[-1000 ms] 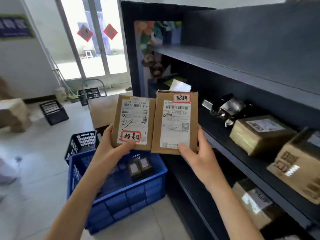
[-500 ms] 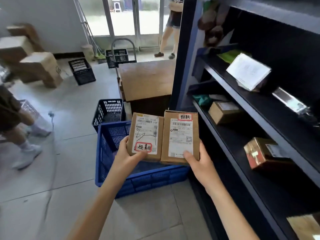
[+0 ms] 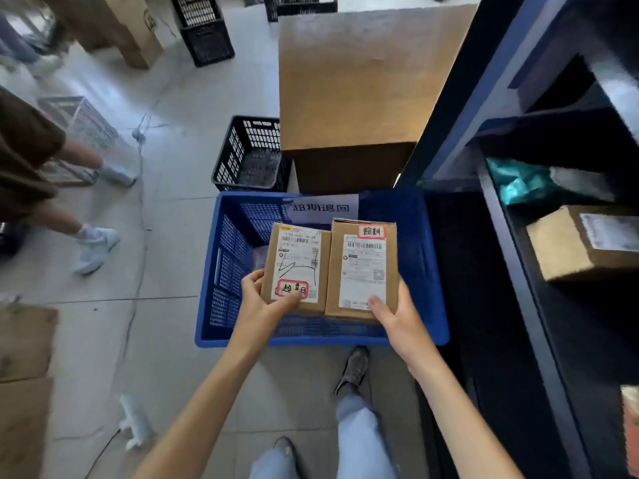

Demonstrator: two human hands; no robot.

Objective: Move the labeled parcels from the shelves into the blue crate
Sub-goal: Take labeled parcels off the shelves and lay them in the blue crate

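I hold two small brown cardboard parcels side by side over the blue crate on the floor. My left hand grips the left parcel, whose white label carries a red-framed sticker near my thumb. My right hand grips the right parcel, with a red-framed sticker at its top. Both parcels hide most of the crate's inside. A white paper sign hangs on the crate's far wall. Another brown parcel lies on the dark shelf to my right.
A large cardboard box and a black crate stand just behind the blue crate. Another person's legs are at the left. Flat cardboard lies at lower left, a cable runs across the floor, and my feet stand below the crate.
My view has tilted down toward the floor. Both hands have lowered the two parcels from in front of the shelves to just over the blue crate.
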